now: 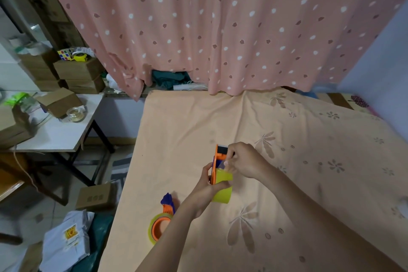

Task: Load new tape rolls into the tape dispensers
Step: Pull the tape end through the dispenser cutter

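Note:
An orange tape dispenser (217,158) with a yellowish tape roll (221,193) on it is held upright above the bed. My left hand (206,185) grips the dispenser and roll from the left and below. My right hand (242,159) pinches the loose tape end near the dispenser's cutter head. A second orange and purple dispenser (163,216) loaded with a yellowish roll lies on the sheet to the lower left, near the bed's edge.
The bed (287,139) carries a peach floral sheet. A pink dotted curtain (220,28) hangs behind it. To the left stands a white table (57,134) with cardboard boxes and a clear tape roll (76,113). Boxes and parcels lie on the floor (66,234).

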